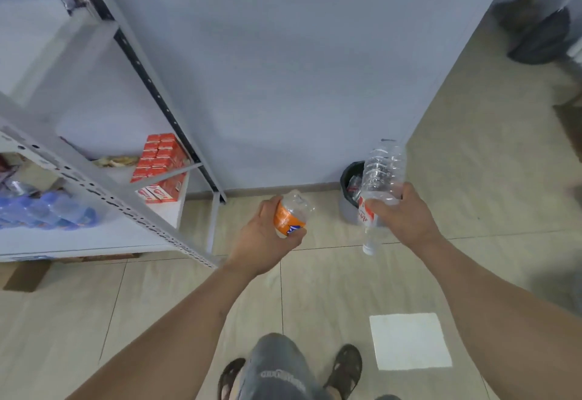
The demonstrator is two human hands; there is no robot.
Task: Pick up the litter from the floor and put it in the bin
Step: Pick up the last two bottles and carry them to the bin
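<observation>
two bottles are held, one bin [346,198] is seen at 1 o'clock by the wall, and one white sheet [409,340] lies on the floor [315,289] at 5 o'clock. the clear water bottle [381,185] is gripped by the curled right hand [400,214] just over the bin; the orange-labelled bottle [291,214] is wrapped by the left hand [267,236] at 11 o'clock. the narrow, part-filled bin could be missed or tipped if the long bottle is dropped askew.

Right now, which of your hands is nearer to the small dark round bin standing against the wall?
Right. The right hand, gripping a clear plastic water bottle, overlaps the small dark round bin in the view. The left hand, gripping an orange-labelled bottle, is further to the bin's left.
</observation>
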